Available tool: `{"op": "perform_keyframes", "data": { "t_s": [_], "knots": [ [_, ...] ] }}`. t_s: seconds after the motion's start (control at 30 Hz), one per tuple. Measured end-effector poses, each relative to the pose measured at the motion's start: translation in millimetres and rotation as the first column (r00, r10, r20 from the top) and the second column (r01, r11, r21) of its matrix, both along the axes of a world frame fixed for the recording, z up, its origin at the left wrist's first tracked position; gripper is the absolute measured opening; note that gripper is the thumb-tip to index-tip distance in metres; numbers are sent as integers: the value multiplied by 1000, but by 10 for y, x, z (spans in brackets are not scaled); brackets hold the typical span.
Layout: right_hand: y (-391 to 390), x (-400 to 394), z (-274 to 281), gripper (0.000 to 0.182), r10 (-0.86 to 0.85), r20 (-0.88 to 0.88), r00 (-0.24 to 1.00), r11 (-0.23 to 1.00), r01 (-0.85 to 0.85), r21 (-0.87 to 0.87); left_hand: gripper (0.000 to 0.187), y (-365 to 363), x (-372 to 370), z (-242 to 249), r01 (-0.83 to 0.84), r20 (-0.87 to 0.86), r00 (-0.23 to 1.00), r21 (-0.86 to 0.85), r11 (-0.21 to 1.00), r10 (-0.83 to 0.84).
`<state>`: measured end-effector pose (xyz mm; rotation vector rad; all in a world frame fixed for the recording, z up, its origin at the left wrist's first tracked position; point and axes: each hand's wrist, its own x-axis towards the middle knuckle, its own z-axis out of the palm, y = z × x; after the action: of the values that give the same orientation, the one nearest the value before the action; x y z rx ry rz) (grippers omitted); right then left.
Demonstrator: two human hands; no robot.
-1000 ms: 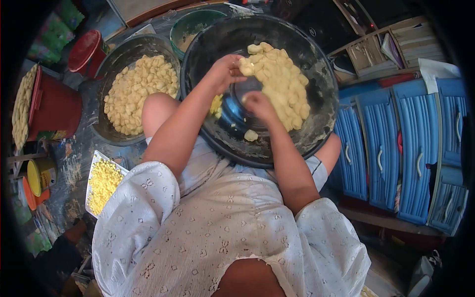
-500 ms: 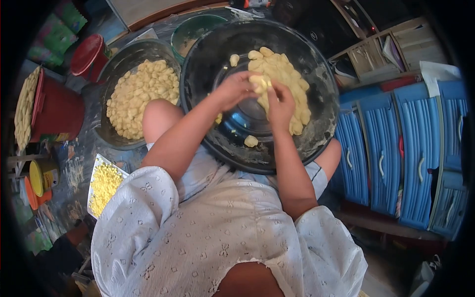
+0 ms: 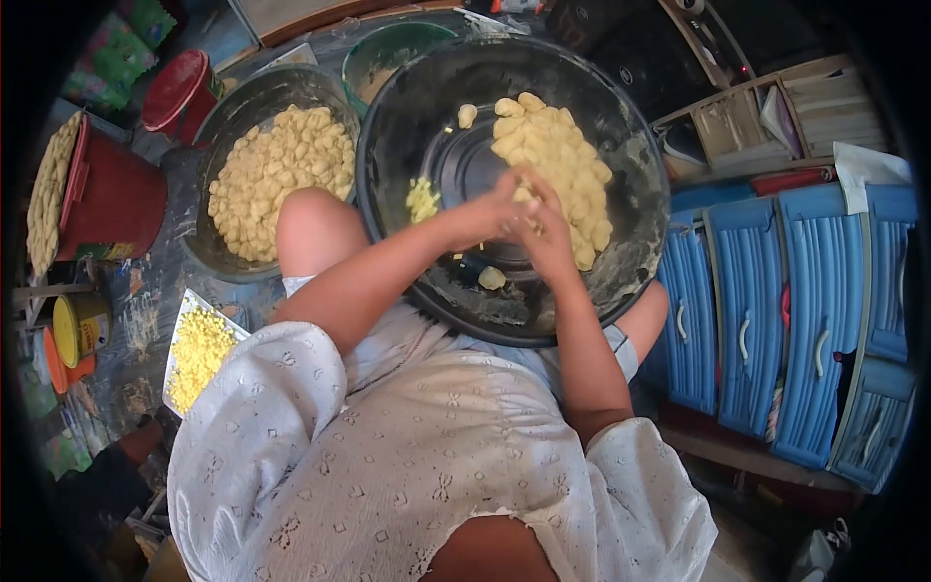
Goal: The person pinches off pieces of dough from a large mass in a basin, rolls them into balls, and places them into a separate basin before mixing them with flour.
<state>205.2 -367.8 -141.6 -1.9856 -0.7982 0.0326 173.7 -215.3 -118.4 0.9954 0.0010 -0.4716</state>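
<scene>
My left hand (image 3: 482, 217) and my right hand (image 3: 546, 233) meet over the big black basin (image 3: 388, 107). Their fingers are closed around a small piece of dough (image 3: 524, 195), mostly hidden and a little blurred. Under and beyond my right hand, a heap of pale dough pieces (image 3: 558, 145) covers the basin's right side. Left of my hands lies a small pile of yellow cubes (image 3: 422, 200). Two single dough lumps sit apart, one lump (image 3: 492, 277) near the basin's front and another lump (image 3: 466, 115) toward the back.
A grey basin (image 3: 199, 238) full of dough pieces stands at my left knee. Beside me is a white tray (image 3: 177, 335) of yellow cubes (image 3: 201, 359). Red buckets (image 3: 116, 199), a green basin (image 3: 388, 47) and a blue drawer cabinet (image 3: 742, 291) surround me.
Both hands have come down toward me, closing more around the dough piece. The yellow cube pile, partly covered by my left arm before, now shows. The view has shifted slightly.
</scene>
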Motion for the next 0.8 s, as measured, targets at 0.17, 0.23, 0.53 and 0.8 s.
{"op": "perform_keyframes", "data": {
  "t_s": [0.17, 0.23, 0.53, 0.8],
  "knots": [
    [78, -4, 79, 30, -46, -504, 863, 864, 288, 414, 65, 318, 385, -411, -335, 485, 858, 777, 533, -168],
    [25, 38, 128, 20, -47, -638, 769, 892, 320, 320, 65, 466, 466, -430, -422, 477, 878, 807, 414, -35],
    [523, 352, 359, 27, 103, -575, 811, 934, 120, 336, 59, 357, 352, 60, -129, 251, 967, 334, 934, 44],
    [1349, 1671, -591, 36, -54, -139, 989, 976, 22, -217, 44, 1570, 417, 41, -969, 534, 97, 243, -43, 840]
  ]
}}
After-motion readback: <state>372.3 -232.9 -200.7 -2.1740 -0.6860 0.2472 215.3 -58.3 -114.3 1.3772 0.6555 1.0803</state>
